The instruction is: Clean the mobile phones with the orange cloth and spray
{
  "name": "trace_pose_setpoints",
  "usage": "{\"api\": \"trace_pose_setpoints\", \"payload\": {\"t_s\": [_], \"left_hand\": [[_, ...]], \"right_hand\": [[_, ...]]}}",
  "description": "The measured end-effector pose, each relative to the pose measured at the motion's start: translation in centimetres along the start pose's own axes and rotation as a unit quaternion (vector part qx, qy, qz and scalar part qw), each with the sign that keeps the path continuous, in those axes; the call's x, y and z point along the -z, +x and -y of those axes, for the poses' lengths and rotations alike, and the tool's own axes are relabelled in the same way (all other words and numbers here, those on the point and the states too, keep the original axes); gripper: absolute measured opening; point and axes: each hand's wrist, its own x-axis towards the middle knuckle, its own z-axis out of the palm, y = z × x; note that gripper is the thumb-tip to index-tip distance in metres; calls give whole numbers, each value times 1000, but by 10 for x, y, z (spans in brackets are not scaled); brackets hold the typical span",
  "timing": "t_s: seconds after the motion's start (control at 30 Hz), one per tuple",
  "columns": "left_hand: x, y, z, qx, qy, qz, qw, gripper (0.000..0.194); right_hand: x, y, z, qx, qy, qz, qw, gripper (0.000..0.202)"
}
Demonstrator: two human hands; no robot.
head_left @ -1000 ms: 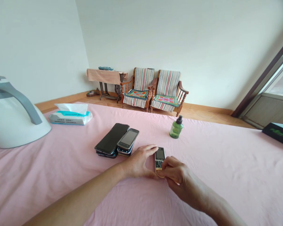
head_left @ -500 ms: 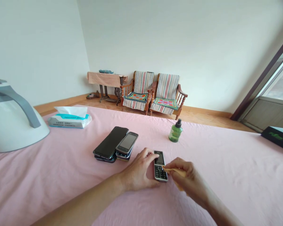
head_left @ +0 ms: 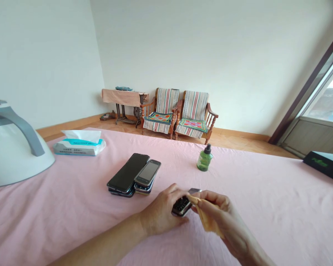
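A black keypad mobile phone [head_left: 181, 206] with a silver edge is tilted between my hands, just above or on the pink cloth. My left hand [head_left: 162, 208] is closed around its left side, fingers over the upper part. In my right hand [head_left: 220, 210] a yellow cloth [head_left: 207, 216] is pinched, its tip against the phone's right side; the right fingers also touch the phone there. Much of the screen is covered by my fingers. Left of my hands lies a stack with a large black smartphone [head_left: 129, 171] on top, and beside it a grey phone [head_left: 148, 172] on a smaller stack.
A green spray bottle [head_left: 204, 159] stands beyond my right hand. Tissues in a pack [head_left: 79, 147] lie at the back left, near a white kettle [head_left: 19, 155]. At the far right is a black box [head_left: 323, 166]. Two wooden armchairs [head_left: 192, 114] stand beyond the pink tablecloth [head_left: 255, 184].
The keypad phone was lying flat and upright in view; now it is turned and tilted, gripped by both hands. The cloth has moved from its keypad to its right edge. The view has shifted slightly.
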Motion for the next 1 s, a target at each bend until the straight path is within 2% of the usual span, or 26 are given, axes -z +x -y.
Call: {"api": "trace_pose_setpoints", "payload": {"t_s": [0.07,0.17,0.23,0.33,0.43,0.53,0.6,0.7,0.83,0.9,1.0], "left_hand": [[0,-1,-5,-5,8,-1,1000,41],[-1,-2,-10,21,37,-19,999,23],[-2,-2,-12,46,60,-34,997,15],[-3,-2,-12,67,76,-49,994,16],[-2,-5,-10,70,68,-51,994,12],[0,-10,-7,78,69,-65,992,13],[1,-13,-5,86,80,-58,991,10],[2,-15,-4,89,93,-45,991,16],[0,-15,-3,87,91,-42,991,15],[0,-15,-3,84,89,-39,992,15],[0,-15,-4,83,94,-34,992,17]], "right_hand": [[1,-1,3,9,-18,-15,1000,34],[9,3,2,69,-90,-91,989,33],[16,7,-1,144,-156,-140,967,28],[24,12,-7,231,-270,-165,920,20],[26,14,-14,280,-361,-166,874,20],[25,16,-19,300,-408,-154,849,25],[24,16,-22,302,-422,-150,842,27],[14,13,-25,310,-429,-135,837,29],[-7,4,-27,342,-413,-72,841,32],[-10,2,-27,348,-408,-56,842,33],[-4,4,-26,330,-426,-93,837,32]]}}
